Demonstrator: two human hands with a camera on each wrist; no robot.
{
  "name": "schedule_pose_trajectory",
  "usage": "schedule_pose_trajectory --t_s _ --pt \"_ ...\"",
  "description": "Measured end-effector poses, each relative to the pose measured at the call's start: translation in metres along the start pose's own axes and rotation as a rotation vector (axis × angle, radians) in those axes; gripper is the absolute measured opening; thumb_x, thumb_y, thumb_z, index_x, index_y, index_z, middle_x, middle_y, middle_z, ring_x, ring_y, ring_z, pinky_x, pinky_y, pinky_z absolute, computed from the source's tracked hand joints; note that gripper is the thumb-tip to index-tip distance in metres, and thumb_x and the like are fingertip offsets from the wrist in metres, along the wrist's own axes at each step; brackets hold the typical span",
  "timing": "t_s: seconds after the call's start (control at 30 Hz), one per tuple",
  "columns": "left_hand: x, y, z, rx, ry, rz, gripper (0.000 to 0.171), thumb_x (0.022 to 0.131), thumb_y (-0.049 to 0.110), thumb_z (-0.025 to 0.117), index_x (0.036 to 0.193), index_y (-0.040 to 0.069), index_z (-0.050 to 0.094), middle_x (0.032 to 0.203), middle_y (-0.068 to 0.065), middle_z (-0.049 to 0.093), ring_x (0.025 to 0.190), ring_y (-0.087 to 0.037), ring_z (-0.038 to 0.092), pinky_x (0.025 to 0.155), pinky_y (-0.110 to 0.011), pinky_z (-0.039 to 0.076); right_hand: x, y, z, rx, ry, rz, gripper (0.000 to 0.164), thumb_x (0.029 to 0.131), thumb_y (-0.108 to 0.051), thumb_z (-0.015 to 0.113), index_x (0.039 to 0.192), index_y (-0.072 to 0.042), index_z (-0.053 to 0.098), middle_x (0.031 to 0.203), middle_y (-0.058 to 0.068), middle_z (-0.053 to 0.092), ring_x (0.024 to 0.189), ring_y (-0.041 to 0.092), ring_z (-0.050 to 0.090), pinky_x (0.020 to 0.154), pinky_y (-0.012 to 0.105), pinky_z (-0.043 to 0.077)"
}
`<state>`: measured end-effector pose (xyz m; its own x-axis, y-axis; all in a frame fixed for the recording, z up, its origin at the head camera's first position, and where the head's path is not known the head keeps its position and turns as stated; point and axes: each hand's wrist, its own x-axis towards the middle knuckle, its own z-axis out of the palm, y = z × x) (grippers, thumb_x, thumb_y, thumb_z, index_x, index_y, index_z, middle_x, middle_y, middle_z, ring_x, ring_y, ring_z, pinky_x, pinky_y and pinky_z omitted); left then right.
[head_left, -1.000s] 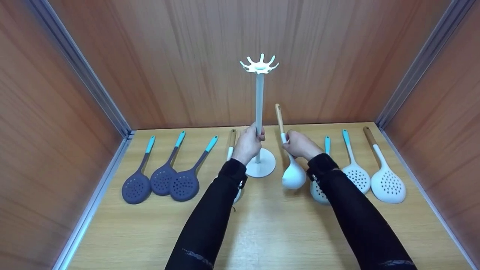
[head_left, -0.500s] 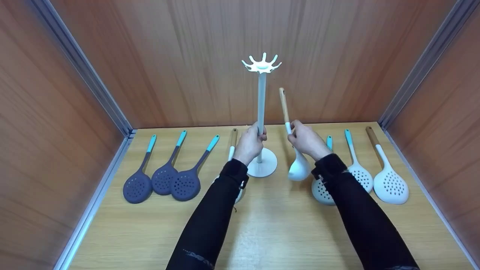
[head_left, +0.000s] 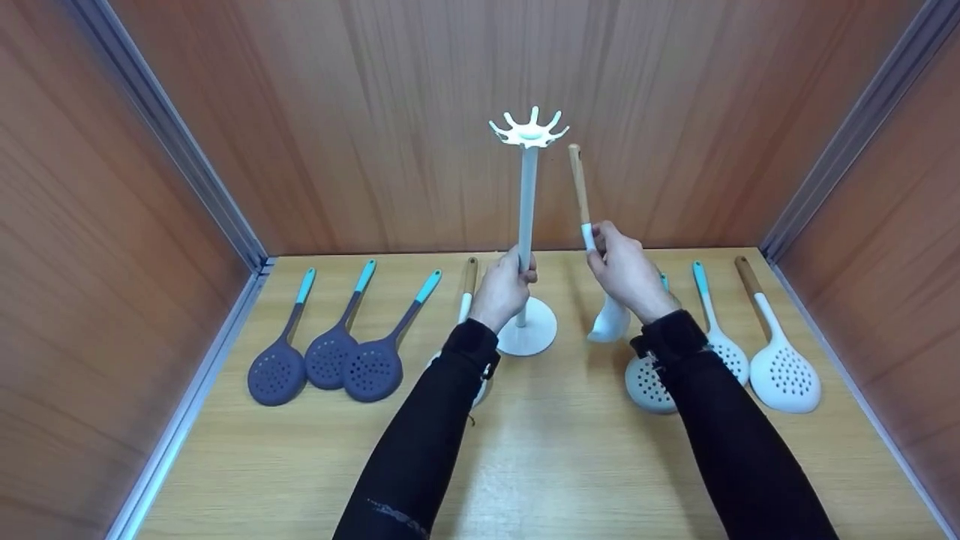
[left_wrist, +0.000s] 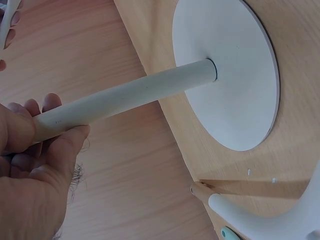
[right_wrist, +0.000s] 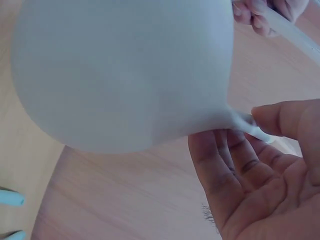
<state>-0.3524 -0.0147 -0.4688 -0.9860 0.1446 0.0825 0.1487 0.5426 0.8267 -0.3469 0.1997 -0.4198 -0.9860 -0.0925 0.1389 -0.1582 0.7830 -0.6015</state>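
Note:
A white utensil stand (head_left: pixel 527 202) with a round base and a crown of hooks stands upright on the table. My left hand (head_left: pixel 504 291) grips its pole below the middle; the left wrist view shows fingers and thumb wrapped around the pole (left_wrist: pixel 125 97). To the right of the stand, my right hand (head_left: pixel 628 274) pinches the neck of a white ladle (head_left: pixel 611 321) with a wooden handle. The ladle is off the table, handle up, its handle end just right of and slightly below the hooks. In the right wrist view the ladle's bowl (right_wrist: pixel 122 75) fills the upper left.
Several dark skimmers (head_left: pixel 276 373) with turquoise handles lie at the left. White skimmers (head_left: pixel 784 373) lie at the right, one partly under my right arm. Another white utensil with a wooden handle (head_left: pixel 470 276) is mostly hidden by my left arm. Wooden panels (head_left: pixel 420 127) enclose the table.
My right hand has raised the ladle and shifted it slightly right, its handle end coming up near hook height. My left hand keeps its grip on the stand's pole.

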Motion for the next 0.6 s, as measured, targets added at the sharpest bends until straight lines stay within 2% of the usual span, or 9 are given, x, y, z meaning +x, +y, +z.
schedule_pose_trajectory --t_s 0.23,0.37,0.6 --pt "0.001 0.0 -0.001 0.0 -0.001 -0.014 0.023 0.103 -0.003 0.055 0.109 0.018 0.056 0.099 0.004 0.066 0.102 -0.019 0.066 0.098 -0.043 0.058 -0.004 -0.008 -0.009 -0.011 0.061 -0.023 0.041 0.109 -0.021 0.053 0.149 -0.013 0.047 0.121 0.009 0.069 0.101 0.028 0.071 0.08 0.044 0.062" --pt "0.001 -0.001 -0.002 0.004 0.006 -0.004 0.022 0.103 -0.003 0.056 0.109 0.018 0.056 0.1 0.003 0.067 0.101 -0.018 0.066 0.099 -0.044 0.058 -0.007 -0.013 -0.015 -0.032 0.101 -0.056 0.04 0.11 -0.023 0.052 0.148 -0.015 0.048 0.117 0.008 0.069 0.095 0.027 0.07 0.075 0.042 0.059" --pt "-0.001 -0.002 -0.002 0.055 0.026 0.06 0.023 0.1 -0.006 0.057 0.108 0.016 0.056 0.1 0.001 0.069 0.096 -0.017 0.065 0.086 -0.038 0.057 -0.012 -0.02 -0.024 -0.075 0.172 -0.121 0.039 0.109 -0.023 0.052 0.147 -0.015 0.051 0.114 0.009 0.071 0.09 0.027 0.072 0.073 0.045 0.058"
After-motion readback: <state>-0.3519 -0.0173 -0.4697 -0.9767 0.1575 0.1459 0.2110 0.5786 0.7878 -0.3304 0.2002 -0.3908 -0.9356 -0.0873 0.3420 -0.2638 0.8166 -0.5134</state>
